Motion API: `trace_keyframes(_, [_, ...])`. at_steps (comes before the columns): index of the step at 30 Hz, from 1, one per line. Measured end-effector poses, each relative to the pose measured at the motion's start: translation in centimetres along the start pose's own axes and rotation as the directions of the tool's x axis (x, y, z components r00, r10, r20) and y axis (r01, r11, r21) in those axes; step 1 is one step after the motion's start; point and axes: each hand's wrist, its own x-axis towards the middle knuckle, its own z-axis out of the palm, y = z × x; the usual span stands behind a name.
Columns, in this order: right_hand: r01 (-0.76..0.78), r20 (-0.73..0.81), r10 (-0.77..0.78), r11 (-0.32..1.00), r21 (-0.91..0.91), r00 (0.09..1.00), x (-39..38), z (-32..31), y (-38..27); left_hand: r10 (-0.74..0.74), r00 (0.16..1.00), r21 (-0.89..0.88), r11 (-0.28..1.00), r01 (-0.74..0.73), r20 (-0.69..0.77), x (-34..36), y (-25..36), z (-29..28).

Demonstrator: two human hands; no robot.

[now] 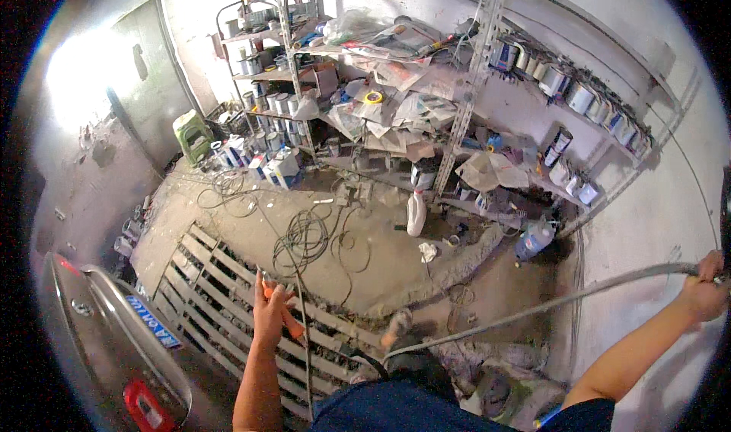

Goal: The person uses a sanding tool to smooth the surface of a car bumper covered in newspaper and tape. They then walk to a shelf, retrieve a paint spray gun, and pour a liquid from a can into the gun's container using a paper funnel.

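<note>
My left hand [266,310] grips an orange-handled tool [294,323] with a pale metal tip, above the slatted grate. A thin hose [308,363] hangs down beside it. My right hand [705,295], raised at the far right edge by the wall, is closed on a thick grey hose [518,319]. That hose arcs across in front of me down to my legs. What it meets beyond my right hand is hard to make out.
A car's rear [114,340] is at left beside the floor grate [190,268]. Coiled cables [301,238] lie on the floor. Metal shelves [480,43] hold cans and papers; a white jug [416,211] and a blue bottle [535,240] stand below. A door [148,66] is back left.
</note>
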Motion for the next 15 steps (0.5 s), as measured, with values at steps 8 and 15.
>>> trace_keyframes(8, [-0.631, -0.032, 0.635, 0.771, 0.084, 0.771, -16.0, 9.5, 21.6, -0.389, 0.910, -0.156, 0.899, 0.409, 0.142, 20.6, -0.9, 12.3])
trace_keyframes(15, [-0.821, -0.023, 0.821, 0.569, -0.060, 0.571, -24.0, 18.6, 28.8, -0.123, 0.969, 0.089, 0.990, 0.106, 0.213, 38.9, 8.6, 23.1])
